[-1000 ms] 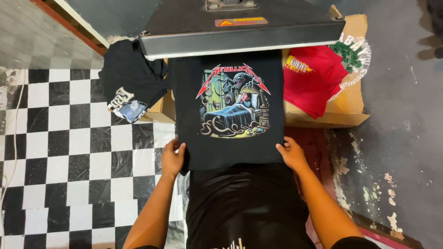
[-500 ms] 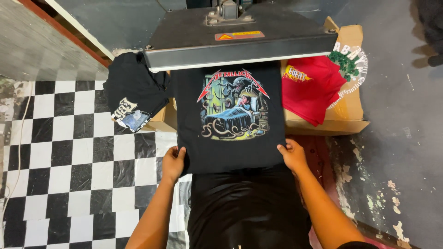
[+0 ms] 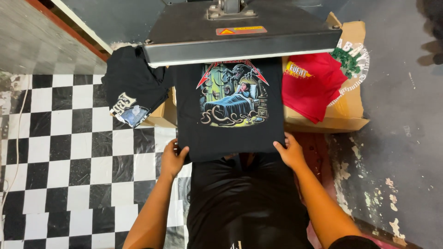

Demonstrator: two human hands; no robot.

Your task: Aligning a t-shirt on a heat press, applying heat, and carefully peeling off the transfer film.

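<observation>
— Where do things stand?

— A black shirt (image 3: 229, 108) with a colourful print lies flat on the lower bed of a heat press, its far edge tucked under the raised grey top plate (image 3: 240, 34). The left hand (image 3: 172, 160) pinches the near left corner of the hem; the right hand (image 3: 290, 152) grips the near right corner. Both are closed on the cloth, fingers on top.

— So which step would you call it?

— Laying out or squaring the shirt on the press, I'd judge. The plate is up and the print faces upward, centred.

— What does the next move ask for?

— An even pull on both corners so the cloth lies without creases, and hands kept off the plate, which is likely hot.

— Any labels or packages about?

— A small orange and yellow warning sticker (image 3: 241, 31) with a triangle sits on top of the plate, near its front edge. On the right, an open brown box (image 3: 346, 110) holds a red shirt (image 3: 311, 87) with a yellow patch of print, and a white piece with a green design further right. On the left, a second black shirt (image 3: 131, 90) drapes over another box (image 3: 161, 115), a pale printed patch at its near edge. The floor on the left is black and white check.
</observation>
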